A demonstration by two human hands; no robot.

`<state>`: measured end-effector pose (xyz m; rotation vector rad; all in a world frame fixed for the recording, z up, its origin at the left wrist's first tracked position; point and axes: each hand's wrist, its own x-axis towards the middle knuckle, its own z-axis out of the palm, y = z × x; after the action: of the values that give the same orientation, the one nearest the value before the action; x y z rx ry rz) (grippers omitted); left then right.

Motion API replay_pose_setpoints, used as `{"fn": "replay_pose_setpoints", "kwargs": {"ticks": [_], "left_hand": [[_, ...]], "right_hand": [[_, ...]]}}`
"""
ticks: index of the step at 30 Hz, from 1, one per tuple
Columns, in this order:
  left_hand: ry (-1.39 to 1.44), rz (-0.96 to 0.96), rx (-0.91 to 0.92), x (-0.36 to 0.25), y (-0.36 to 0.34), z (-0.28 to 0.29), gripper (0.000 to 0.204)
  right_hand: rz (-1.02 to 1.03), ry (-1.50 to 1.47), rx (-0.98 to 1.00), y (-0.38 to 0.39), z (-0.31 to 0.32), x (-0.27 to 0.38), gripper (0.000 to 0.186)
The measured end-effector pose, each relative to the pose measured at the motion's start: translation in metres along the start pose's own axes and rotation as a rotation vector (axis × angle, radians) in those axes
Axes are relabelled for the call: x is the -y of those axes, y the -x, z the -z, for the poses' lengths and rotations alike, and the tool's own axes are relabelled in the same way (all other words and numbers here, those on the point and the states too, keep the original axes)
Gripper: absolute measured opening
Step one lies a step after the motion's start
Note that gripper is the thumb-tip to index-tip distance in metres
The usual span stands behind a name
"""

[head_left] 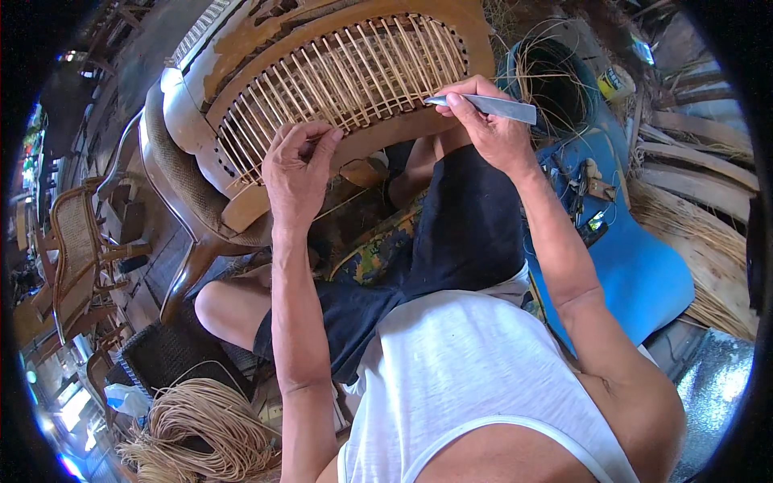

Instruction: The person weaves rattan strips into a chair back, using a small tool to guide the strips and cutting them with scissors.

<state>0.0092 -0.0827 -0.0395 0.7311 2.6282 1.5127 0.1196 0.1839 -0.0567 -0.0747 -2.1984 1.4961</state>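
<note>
The wooden chair frame [386, 133] lies far centre. The right hand [489, 135] clamps a metal blade [509, 109] between its fingers; a slip might nick the rattan strands [310, 84]. The left hand [299, 167] curls its fingers leftward; I cannot tell whether they pinch anything.

Fisheye view, black curved corners, soft light at centre, pale sheen on blade [501, 108], glare off silvery surface [717, 394] lower right, blown-out highlights lower left.

Left hand [299, 167] at ten o'clock, fingers curled toward its thumb; right hand [495, 143] at one o'clock, gripping.
</note>
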Motion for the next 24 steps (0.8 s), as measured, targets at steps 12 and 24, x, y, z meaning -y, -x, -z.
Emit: {"fn": "replay_pose_setpoints", "kwargs": {"ticks": [12, 24], "left_hand": [[0.011, -0.005, -0.013, -0.001, -0.001, -0.002, 0.015], [-0.204, 0.005, -0.068, -0.008, 0.004, 0.007, 0.019]], "right_hand": [[0.421, 0.494, -0.218, 0.023, -0.06, -0.004, 0.019], [-0.025, -0.037, -0.166, 0.016, -0.008, -0.005, 0.019]]}}
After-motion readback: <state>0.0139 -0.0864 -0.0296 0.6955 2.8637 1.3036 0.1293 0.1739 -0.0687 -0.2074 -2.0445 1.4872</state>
